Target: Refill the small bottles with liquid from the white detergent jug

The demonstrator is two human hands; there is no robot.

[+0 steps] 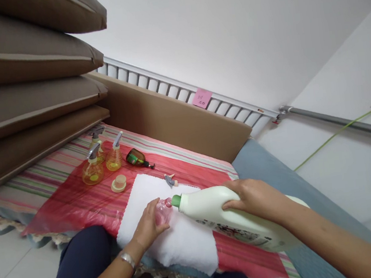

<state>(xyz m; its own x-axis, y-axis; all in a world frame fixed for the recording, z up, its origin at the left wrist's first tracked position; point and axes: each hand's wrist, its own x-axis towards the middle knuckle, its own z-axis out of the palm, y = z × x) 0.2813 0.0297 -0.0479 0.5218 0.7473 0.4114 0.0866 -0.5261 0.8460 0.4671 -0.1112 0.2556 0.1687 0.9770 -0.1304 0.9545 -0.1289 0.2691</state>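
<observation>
Head view: left hand closed around small pink bottle, over white towel; contact with towel, cannot tell. Right hand clamped on large pale-green jug, tilted, its green spout at the bottle's mouth. Grey spray nozzle at towel's far edge; brown bottle on its side beyond.

Soft, diffuse light brightens the scene, its source unseen. The white towel beneath the left grip looks bright; left of that grip, the red sheet carries pale glare. Farther left, shadow darkens the cushions' undersides. Print on the jug below the right grip is blurred. Wide-angle distortion stretches the edges.
</observation>
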